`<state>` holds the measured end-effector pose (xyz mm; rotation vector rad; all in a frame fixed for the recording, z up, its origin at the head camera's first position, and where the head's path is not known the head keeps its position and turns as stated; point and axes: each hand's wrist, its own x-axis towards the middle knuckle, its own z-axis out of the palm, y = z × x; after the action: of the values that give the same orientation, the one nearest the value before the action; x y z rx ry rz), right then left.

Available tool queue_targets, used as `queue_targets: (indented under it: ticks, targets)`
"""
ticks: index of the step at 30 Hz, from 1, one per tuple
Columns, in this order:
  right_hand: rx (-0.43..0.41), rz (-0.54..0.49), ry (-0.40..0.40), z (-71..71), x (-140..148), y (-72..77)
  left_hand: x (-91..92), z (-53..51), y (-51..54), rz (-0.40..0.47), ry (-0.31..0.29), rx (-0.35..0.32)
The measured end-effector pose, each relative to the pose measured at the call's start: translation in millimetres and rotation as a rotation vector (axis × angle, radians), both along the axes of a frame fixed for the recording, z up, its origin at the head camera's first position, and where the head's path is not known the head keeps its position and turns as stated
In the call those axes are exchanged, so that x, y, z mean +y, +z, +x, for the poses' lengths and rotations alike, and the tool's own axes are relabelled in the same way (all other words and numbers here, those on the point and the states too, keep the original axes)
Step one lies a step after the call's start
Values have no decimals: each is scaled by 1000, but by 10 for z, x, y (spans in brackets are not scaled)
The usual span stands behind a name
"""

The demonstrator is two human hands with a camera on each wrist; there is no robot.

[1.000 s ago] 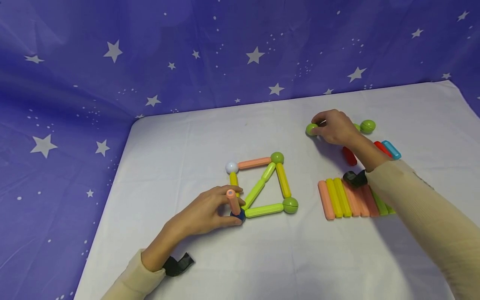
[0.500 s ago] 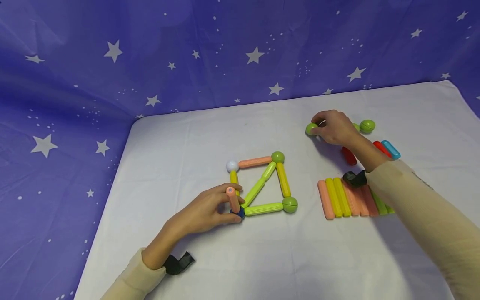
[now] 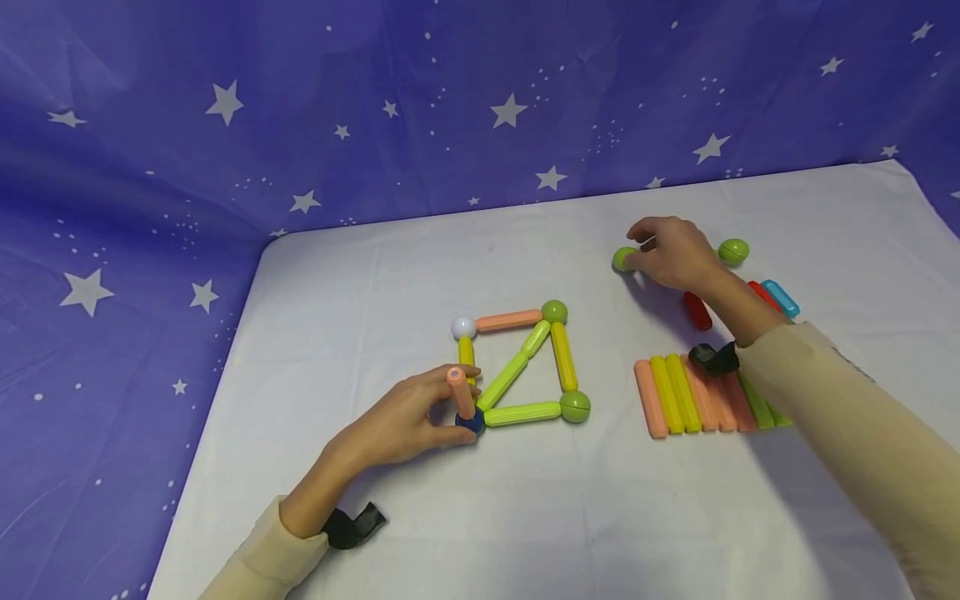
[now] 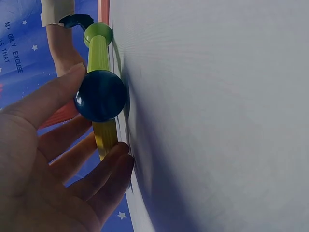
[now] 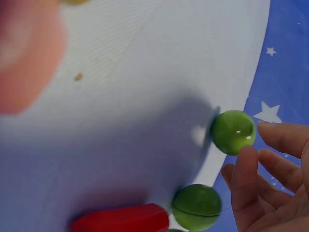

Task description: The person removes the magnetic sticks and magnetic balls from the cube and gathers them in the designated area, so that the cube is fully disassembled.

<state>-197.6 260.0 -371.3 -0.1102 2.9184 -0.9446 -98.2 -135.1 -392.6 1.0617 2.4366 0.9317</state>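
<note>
On the white cloth, magnetic sticks and balls form a four-sided frame with a green diagonal. My left hand [image 3: 405, 422] grips its near-left corner, the thumb against a dark blue ball [image 4: 100, 95] and the fingers curled behind. A pink stick [image 3: 461, 393] stands up from that ball; a yellow stick [image 4: 105, 137] runs from it past the fingers. At the back right, my right hand [image 3: 670, 250] is at a green ball [image 5: 234, 132] lying on the cloth. The thumb touches the ball, while the index fingertip sits slightly off it.
A second green ball [image 5: 196, 207] and another green ball [image 3: 733, 252] lie near my right hand. Red sticks [image 3: 697, 310] and a blue stick [image 3: 781, 298] lie in front. A row of pink, yellow and green sticks [image 3: 675, 394] is partly under the right forearm.
The right index finger has lifted a little from the green ball, and that hand has shifted slightly right. The frame's near side has moved slightly left and away with the left hand.
</note>
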Motion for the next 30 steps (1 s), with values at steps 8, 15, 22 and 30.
queue_targets:
  ticks: [8,15,22,30]
  targets:
    - [127,-66,28,220,-223,215,-16,-32,-50,86,26,-91]
    - [193,-224,200,662,-776,362,-37,-56,-101,152,44,-160]
    - [75,-452,465,1084,-1341,398,-47,-57,-115,185,46,-176]
    - [114,-553,578,1139,-1773,268,-50,-71,-127,208,41,-217]
